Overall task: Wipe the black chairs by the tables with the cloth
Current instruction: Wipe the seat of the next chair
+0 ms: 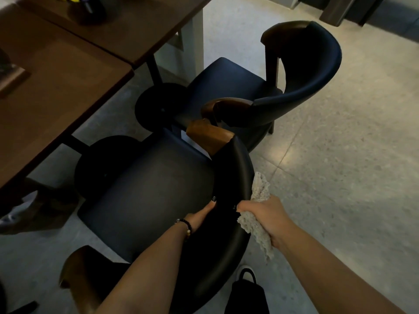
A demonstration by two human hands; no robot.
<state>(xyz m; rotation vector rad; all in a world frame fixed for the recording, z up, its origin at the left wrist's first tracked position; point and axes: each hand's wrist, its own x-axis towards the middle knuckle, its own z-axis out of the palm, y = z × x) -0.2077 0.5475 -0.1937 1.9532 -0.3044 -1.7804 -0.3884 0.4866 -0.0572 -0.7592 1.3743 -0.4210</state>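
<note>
A black chair point(149, 191) with a curved padded back and brown wooden arm ends stands right below me. My left hand point(201, 217) grips the inside of its backrest, thumb on the inner face. My right hand point(266, 215) holds a crumpled beige cloth point(260, 189) pressed against the outer side of the same backrest. A second black chair point(301, 87) of the same kind stands behind it, nearer the top right.
Two dark brown tables point(56, 87) fill the upper left, with round black bases point(158, 105) under them. A dark vase point(89, 10) sits on the far table. Pale speckled floor point(340, 155) spreads to the right. A black shoe point(247, 288) shows at the bottom.
</note>
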